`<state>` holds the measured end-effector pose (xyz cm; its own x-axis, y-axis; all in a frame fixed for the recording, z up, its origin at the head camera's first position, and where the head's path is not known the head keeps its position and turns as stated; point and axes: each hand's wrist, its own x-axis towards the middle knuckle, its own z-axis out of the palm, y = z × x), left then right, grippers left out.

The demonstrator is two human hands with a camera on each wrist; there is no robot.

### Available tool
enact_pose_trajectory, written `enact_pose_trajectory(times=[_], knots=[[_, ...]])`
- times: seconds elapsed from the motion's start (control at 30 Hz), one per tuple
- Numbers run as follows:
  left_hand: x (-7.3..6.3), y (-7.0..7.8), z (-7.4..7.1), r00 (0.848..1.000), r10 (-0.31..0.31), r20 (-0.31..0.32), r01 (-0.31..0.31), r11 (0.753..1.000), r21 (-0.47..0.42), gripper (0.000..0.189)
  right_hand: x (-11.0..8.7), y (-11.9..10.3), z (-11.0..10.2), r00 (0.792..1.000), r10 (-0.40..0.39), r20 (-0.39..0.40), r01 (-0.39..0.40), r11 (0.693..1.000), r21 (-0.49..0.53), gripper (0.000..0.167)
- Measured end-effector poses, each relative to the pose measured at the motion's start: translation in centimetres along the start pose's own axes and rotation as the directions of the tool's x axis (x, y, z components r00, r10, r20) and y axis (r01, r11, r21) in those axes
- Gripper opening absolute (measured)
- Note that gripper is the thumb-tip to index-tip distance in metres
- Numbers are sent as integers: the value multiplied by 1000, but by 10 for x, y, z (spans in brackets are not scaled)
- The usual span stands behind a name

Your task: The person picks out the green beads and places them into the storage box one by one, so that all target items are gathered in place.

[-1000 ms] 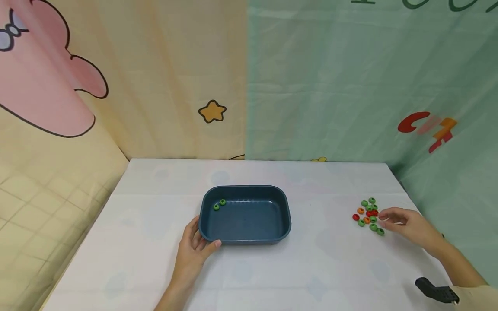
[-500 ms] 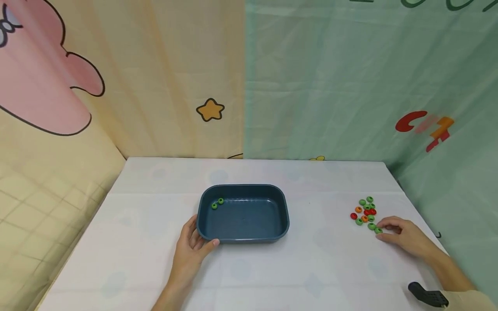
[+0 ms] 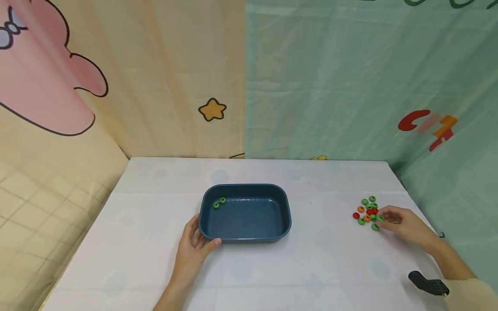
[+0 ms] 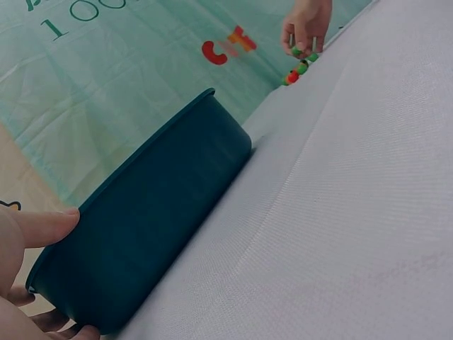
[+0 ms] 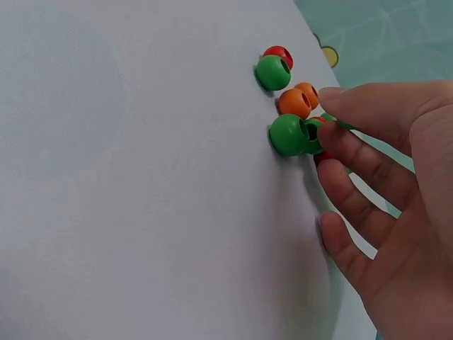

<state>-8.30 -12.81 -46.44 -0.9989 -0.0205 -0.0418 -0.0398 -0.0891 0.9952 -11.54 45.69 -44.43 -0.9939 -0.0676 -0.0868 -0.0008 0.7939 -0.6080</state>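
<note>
My left hand (image 3: 189,252) grips the near left corner of a dark blue rectangular tray (image 3: 245,240), thumb at the rim and fingers along the side. Two green beads (image 3: 216,205) lie inside the tray at its left. On the right, my right hand (image 3: 404,226) pinches a green bead (image 3: 380,218) between thumb and index finger. In the right wrist view the thumb and index finger mostly hide it. Close beside these fingertips lies a loose cluster of green, red (image 3: 355,215) and orange beads (image 5: 294,103) with holes through them.
A white cloth (image 3: 311,268) covers the table. Behind it hang a yellow curtain (image 3: 171,77) and a green curtain (image 3: 330,82). A black strap-like piece (image 3: 428,284) sticks out at the right sleeve.
My right hand has taken hold of the nearest green bead of the cluster and moved it slightly away from me. The left hand and the tray have stayed in place.
</note>
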Motion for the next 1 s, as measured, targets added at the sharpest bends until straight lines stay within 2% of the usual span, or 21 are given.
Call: enact_pose_trajectory(times=[0.1, 0.43, 0.63, 1.0], knots=[[1, -1, 0, 1000, -6, 3, 6, 1000, 3, 93, 3, -4, 0, 1000, 12, 2, -12, 1000, 7, 30], [0, 0, 0, 1000, -3, 2, 3, 1000, -3, 94, 20, -29, -2, 997, -83, 10, 83, 997, 12, 27], [0, 0, 0, 1000, -3, 2, 3, 1000, -11, 94, 35, -44, 2, 991, -131, 39, 129, 990, 52, 29], [1, 1, 1, 1000, -10, -3, 10, 1000, -3, 94, 55, -68, 12, 987, -142, 73, 138, 989, 56, 26]])
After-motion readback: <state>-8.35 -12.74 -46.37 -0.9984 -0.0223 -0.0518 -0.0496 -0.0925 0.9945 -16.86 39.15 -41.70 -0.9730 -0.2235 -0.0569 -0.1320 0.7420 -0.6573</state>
